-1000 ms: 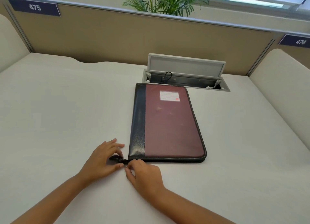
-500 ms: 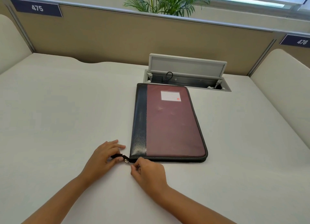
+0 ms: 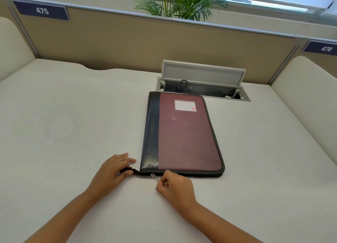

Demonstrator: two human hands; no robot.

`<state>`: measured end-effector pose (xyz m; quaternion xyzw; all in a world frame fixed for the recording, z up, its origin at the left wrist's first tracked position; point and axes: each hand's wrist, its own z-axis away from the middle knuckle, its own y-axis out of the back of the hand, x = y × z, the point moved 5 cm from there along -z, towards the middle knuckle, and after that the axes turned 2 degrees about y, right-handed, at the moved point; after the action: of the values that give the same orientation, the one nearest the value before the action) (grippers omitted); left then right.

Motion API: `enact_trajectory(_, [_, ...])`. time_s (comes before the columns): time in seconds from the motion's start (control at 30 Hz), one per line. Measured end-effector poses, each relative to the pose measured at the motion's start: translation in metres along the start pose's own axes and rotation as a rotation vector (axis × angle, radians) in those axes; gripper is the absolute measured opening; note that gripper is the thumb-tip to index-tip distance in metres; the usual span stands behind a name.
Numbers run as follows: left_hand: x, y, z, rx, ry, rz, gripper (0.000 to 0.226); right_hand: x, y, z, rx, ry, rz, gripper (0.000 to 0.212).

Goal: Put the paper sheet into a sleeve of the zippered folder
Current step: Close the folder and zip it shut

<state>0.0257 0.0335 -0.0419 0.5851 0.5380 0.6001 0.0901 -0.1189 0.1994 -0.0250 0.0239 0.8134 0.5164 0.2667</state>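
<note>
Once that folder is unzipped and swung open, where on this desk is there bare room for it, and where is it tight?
Bare desk runs wide left of the zippered folder, out to the left divider, and a narrower strip lies to its right. Tight spots: the open cable tray touching the folder's far edge, and the near edge, where the left hand and right hand work the zipper.

White desk [image 3: 73, 124]; closed zippered folder [image 3: 184, 137] flat on it, far edge touching open cable hatch [image 3: 202, 82].

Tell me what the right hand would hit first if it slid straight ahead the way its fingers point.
Probably the near edge of the zippered folder: the right hand pinches the zipper pull right beside it.
</note>
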Motion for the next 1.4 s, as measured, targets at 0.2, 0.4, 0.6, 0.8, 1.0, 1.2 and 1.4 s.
enact_trajectory(0.2, [-0.002,-0.001,0.000,-0.010,0.027,0.003,0.071,0.022,0.015,0.005,-0.003,-0.034,0.009,0.021])
enact_trajectory(0.4, [0.000,0.001,0.000,-0.017,0.039,0.017,0.069,0.049,0.029,0.012,-0.031,-0.079,-0.036,0.021])
enact_trajectory(0.6, [0.002,0.001,0.000,-0.018,0.036,0.008,0.074,0.075,0.042,0.018,-0.060,-0.132,-0.038,0.025])
enact_trajectory(0.8, [0.002,0.003,0.000,0.006,0.011,0.042,0.068,0.099,0.060,0.028,-0.032,-0.188,-0.026,0.028])
enact_trajectory(1.0, [0.003,0.004,0.001,0.000,0.007,0.055,0.069,0.126,0.080,0.038,-0.021,-0.281,0.014,0.034])
enact_trajectory(1.2, [0.002,0.006,-0.001,0.001,0.064,0.099,0.065,0.154,0.099,0.042,0.022,-0.389,0.014,0.028])
enact_trajectory(1.4, [0.014,0.002,-0.003,-0.058,-0.028,-0.128,0.055,0.154,0.096,0.038,0.011,-0.404,0.012,0.037])
